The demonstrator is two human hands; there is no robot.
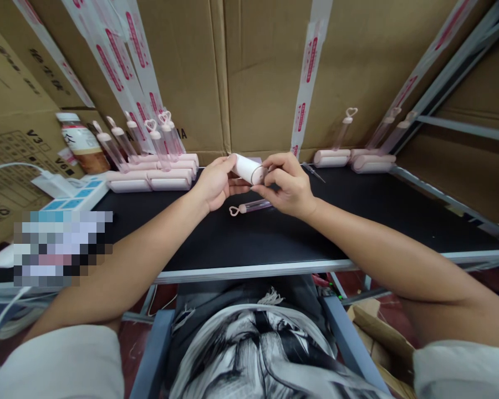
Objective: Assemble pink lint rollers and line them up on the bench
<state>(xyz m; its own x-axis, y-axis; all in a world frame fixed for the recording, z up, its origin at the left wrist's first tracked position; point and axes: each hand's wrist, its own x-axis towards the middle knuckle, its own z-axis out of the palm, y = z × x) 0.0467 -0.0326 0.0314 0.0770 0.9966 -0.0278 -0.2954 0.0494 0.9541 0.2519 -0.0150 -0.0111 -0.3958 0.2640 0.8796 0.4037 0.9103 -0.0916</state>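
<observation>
Near the middle of the black table, my left hand (217,182) is closed around one end of a white and pale pink cylinder (248,169). The fingers of my right hand (289,184) are bent and pinched at the cylinder's other end, which faces right and slightly down. Below the hands, a clear pinkish tube (255,206) with a heart-shaped loop lies on the table, its right end hidden behind my right hand. A thin screwdriver-like tool (315,172) lies just right of my right hand.
Pink cylinders (169,178) with upright clear tubes stand at the back left; more pink cylinders (373,162) stand at the back right. A bottle (83,143), a white-and-blue power strip (77,194) and a blurred-out object (60,244) are at left. Cardboard (261,72) walls the back.
</observation>
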